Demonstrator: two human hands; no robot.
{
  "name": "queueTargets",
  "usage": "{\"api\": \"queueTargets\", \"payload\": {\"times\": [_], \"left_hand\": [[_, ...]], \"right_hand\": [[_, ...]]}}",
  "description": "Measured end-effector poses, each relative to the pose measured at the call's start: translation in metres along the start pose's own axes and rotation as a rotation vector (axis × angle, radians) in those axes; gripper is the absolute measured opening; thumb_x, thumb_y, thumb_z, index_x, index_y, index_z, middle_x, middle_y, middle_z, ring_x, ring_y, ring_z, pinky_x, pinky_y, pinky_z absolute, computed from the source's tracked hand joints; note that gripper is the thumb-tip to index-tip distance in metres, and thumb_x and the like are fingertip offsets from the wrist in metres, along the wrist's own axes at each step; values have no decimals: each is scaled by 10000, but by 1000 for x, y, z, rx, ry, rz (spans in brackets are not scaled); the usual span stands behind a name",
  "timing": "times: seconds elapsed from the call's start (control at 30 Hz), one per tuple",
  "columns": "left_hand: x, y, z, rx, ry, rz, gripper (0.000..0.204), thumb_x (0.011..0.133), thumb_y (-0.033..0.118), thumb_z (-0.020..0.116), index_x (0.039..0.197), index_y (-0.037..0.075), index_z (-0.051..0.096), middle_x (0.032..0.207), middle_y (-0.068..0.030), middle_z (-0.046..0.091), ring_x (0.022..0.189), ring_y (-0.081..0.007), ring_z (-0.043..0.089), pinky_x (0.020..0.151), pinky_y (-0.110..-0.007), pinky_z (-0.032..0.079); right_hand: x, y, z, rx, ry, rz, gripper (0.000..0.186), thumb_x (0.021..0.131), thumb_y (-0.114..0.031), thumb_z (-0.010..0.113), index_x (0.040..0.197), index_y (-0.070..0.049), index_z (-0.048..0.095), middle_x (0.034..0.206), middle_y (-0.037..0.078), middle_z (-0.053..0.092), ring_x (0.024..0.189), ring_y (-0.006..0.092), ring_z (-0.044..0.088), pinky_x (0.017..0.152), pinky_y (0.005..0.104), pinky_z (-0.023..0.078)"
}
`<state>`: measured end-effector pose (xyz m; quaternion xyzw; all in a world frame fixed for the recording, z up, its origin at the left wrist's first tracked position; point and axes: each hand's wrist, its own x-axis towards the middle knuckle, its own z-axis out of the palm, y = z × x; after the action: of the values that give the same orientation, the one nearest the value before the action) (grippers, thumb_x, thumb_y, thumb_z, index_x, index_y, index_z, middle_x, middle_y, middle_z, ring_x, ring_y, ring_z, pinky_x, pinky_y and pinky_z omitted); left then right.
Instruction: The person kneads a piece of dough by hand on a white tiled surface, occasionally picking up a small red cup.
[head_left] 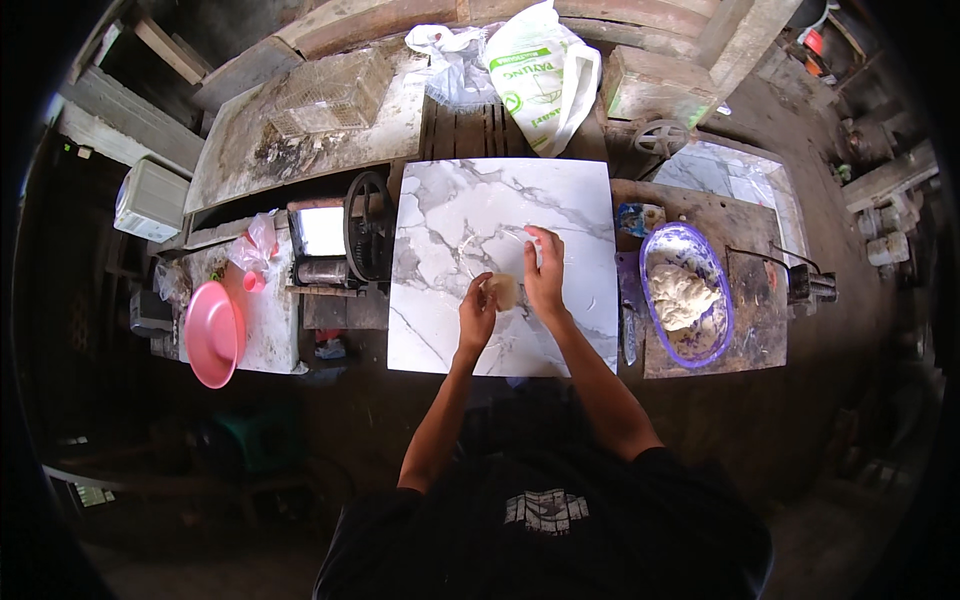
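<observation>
On the white marble-patterned board (440,340), my left hand (477,315) is closed on a small flat beige piece (505,292). Whether that piece is dough or a scraper is too unclear to tell. Beside it, to the right, my right hand (545,275) lies over the board with its fingers stretched and apart, seemingly gripping nothing. Faint pale marks near my fingertips blend with the board's grey veins. A purple-rimmed oval basin (727,320) stands to the right of the board, with a lump of pale dough (683,297) in it.
Left of the board stands a hand-cranked roller machine (325,270) with a large wheel. Farther left are a pink basin (213,335) and a plastic bag (257,243). A white-and-green sack (545,80) lies beyond the board, a wire cage (335,92) at far left. A knife-like tool (629,335) lies beside the basin.
</observation>
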<state>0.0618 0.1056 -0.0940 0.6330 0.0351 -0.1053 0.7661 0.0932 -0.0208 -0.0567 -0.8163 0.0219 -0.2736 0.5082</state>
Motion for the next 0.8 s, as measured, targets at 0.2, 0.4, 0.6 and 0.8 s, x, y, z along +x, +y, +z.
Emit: {"api": "queueTargets", "payload": {"times": [0.2, 0.4, 0.6, 0.8], "left_hand": [[3, 0, -19, 960, 88, 516, 353, 752, 73, 541, 1095, 16, 478, 1170, -169, 450, 1078, -319, 415, 879, -397, 346], [-19, -3, -28, 1349, -219, 517, 438, 809, 132, 443, 1227, 29, 363, 1319, -137, 295, 1242, -250, 256, 1015, -459, 138], [-28, 0, -21, 1358, -292, 416, 450, 795, 131, 444, 1222, 11, 364, 1300, -136, 323, 1228, -235, 284, 1004, -465, 172], [-30, -12, 2, 1209, -78, 471, 472, 733, 98, 475, 1179, -38, 402, 1259, -192, 358, 1182, -296, 346, 970, -455, 252]], "right_hand": [[-41, 25, -7, -301, -476, -72, 338, 754, -97, 527, 1079, -21, 481, 1170, 140, 439, 1131, 286, 374, 920, 397, 311], [-62, 28, -3, -580, -743, -434, 447, 801, -181, 466, 1191, 23, 387, 1292, 126, 325, 1231, 227, 252, 1003, 390, 212], [-68, 31, -8, -706, -782, -501, 426, 797, -176, 447, 1174, 22, 415, 1240, 148, 390, 1171, 236, 353, 1018, 367, 184], [-64, 27, -8, -863, -723, -597, 427, 731, -182, 467, 1090, 49, 485, 1183, 188, 433, 1130, 259, 385, 1020, 423, 172]]}}
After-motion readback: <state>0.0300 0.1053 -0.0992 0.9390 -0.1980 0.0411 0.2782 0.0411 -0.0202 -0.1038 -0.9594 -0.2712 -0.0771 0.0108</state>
